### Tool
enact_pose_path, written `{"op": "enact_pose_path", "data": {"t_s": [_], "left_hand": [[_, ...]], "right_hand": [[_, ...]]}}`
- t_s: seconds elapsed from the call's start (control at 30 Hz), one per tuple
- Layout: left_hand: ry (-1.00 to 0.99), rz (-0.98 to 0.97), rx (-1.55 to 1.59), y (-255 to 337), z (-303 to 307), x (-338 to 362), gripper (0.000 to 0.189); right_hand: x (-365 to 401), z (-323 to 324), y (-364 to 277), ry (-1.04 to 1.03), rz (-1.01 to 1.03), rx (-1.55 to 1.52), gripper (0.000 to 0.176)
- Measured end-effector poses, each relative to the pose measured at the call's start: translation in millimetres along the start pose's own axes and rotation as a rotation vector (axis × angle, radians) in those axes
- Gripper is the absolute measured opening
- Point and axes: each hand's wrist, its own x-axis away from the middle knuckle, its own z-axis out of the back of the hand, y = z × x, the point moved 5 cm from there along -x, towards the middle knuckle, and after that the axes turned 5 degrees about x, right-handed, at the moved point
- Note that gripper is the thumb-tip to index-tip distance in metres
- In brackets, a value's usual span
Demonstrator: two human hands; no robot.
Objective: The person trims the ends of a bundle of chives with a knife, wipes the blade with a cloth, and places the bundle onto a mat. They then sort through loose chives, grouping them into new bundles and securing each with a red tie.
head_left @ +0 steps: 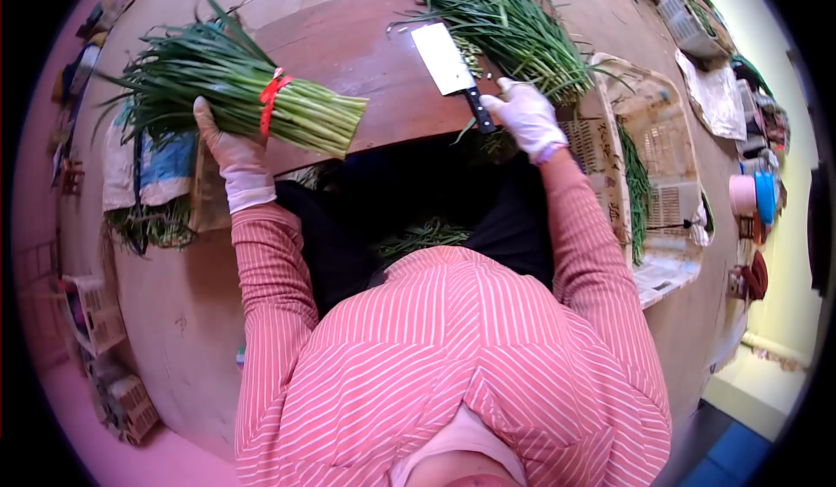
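Note:
A thick bundle of chive-like greens [235, 91], bound with a red band [274, 101], rests in my gloved left hand [233, 152]. The fingers grip it from below, and most are hidden behind the leaves. Its cut pale ends point right, over the wooden board [357, 47]. A cleaver [444, 60] lies on the board with its black handle toward me. Beside that handle is my gloved right hand [527, 119], thumb and fingers apart, not wrapped around it. Small cut stem pieces [468, 51] lie by the blade.
A large heap of loose greens [496, 25] covers the far right of the board. Right of my arm stands a plastic crate [666, 112] with some greens inside. Blue-and-white sacking [165, 169] hangs at the left. Loose leaves [427, 239] lie between my legs.

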Motion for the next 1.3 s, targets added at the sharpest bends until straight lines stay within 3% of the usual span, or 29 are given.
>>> {"op": "enact_pose_path", "data": {"t_s": [0.13,0.3,0.4,0.43,0.53,0.6,0.67,0.77,0.83,0.9,0.97,1.03,1.1,1.2,1.3], "left_hand": [[0.012,0.100,0.002,-18,9,-10,0.061],[0.052,0.106,-0.109,-23,11,-18,0.058],[0.060,0.113,-0.159,-26,17,-23,0.060],[0.081,0.117,-0.185,-27,17,-23,0.061],[0.087,0.135,-0.204,-31,14,-21,0.062],[0.100,0.232,-0.135,-34,3,-11,0.061],[0.092,0.208,-0.186,-36,6,-20,0.060],[0.135,0.202,-0.244,-45,18,-43,0.053],[0.125,0.212,-0.338,-53,30,-62,0.054],[0.070,0.278,-0.376,-65,45,-85,0.055],[0.043,0.266,-0.432,-76,48,-94,0.055],[0.059,0.333,-0.439,-84,57,-104,0.054],[0.097,0.322,-0.448,-89,56,-107,0.054],[0.127,0.329,-0.434,-98,43,-98,0.056],[0.103,0.476,-0.533,-104,49,-101,0.057]], "right_hand": [[-18,-52,-13,-0.098,-0.146,0.118,0.044],[-28,-74,-4,-0.059,-0.101,0.003,0.040],[-20,-34,-4,0.145,-0.058,-0.298,0.031],[-15,-18,1,0.365,0.078,-0.248,0.031],[32,73,9,0.520,-0.004,-0.128,0.033],[67,113,37,0.757,0.152,0.026,0.039],[113,116,64,0.422,-0.262,-0.726,0.041],[192,96,99,0.234,-0.665,-0.624,0.041],[239,39,128,0.312,-0.443,-0.270,0.045],[282,-30,142,0.338,-0.417,-0.156,0.047],[313,-93,152,-0.047,-0.774,-0.062,0.039],[330,-154,167,-0.285,-0.878,0.052,0.031],[344,-195,178,-0.320,-0.871,0.062,0.027],[346,-235,200,-0.482,-0.952,0.081,0.031],[304,-192,203,-0.549,-0.735,0.287,0.034]]}}
